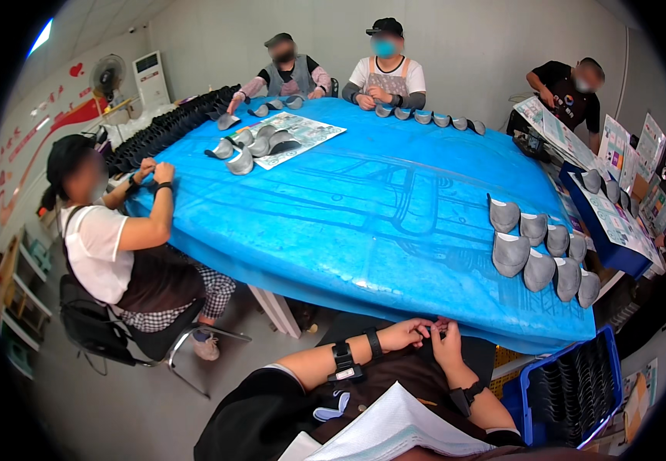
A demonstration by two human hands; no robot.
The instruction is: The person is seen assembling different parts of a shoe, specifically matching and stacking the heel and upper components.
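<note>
Both hands meet at the near edge of the bench (363, 223), just below the blue cover. Left hand (403, 335) and right hand (448, 346) touch at the fingertips, pinched together on something small and dark; too small to tell what it is. Both wrists carry black straps.

Progress, judged from the layout: a cluster of grey shaped pieces (542, 253) stands in two rows on the bench to the right of the hands, so a batch looks finished there. The blue crate (571, 384) at lower right holds a stack of dark pieces, apparently more stock left to work through. No grey piece is in the hands right now, so this looks like a moment between pieces.

Around: a seated person in a white shirt (110, 238) works at the left side next to a long row of black pieces (167, 127). Two people at the far end have grey pieces and a printed sheet (294, 138) in front of them. Another person at the far right leans over printed sheets. A fan (107, 77) stands at the back left.

In the way: nothing between the hands and the grey cluster. White folded paper (394, 430) lies on the lap below the hands.
</note>
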